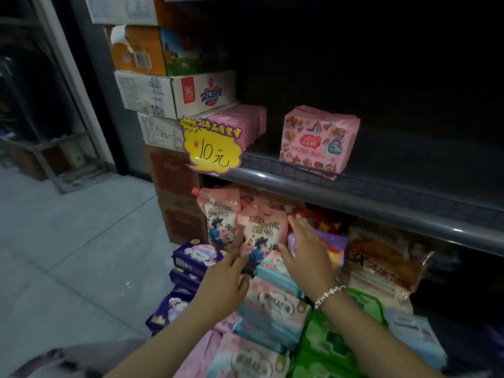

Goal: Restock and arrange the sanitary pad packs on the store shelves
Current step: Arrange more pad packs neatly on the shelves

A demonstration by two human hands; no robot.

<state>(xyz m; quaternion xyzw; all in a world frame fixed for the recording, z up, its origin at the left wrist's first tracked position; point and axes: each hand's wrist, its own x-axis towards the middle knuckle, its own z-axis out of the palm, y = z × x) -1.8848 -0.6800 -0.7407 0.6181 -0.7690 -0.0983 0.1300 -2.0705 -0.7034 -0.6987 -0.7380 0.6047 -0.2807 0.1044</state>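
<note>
I'm reaching both hands in under the shelf edge point(354, 199) — left hand point(223, 285) with fingers extended, touching the foot of a pink spouted pouch point(260, 233); right hand point(306, 252) spread flat, holding nothing, just right of that pouch. I judge I'm steadying it upright. The pad packs point(275, 306) are lying stacked just below my wrists, front faces showing — more sitting well above my hands, on the upper shelf point(317, 139).

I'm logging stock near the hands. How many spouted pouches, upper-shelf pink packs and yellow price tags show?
Spouted pouches: 2
Pink packs, upper shelf: 2
Yellow price tags: 1
Total: 5
</note>
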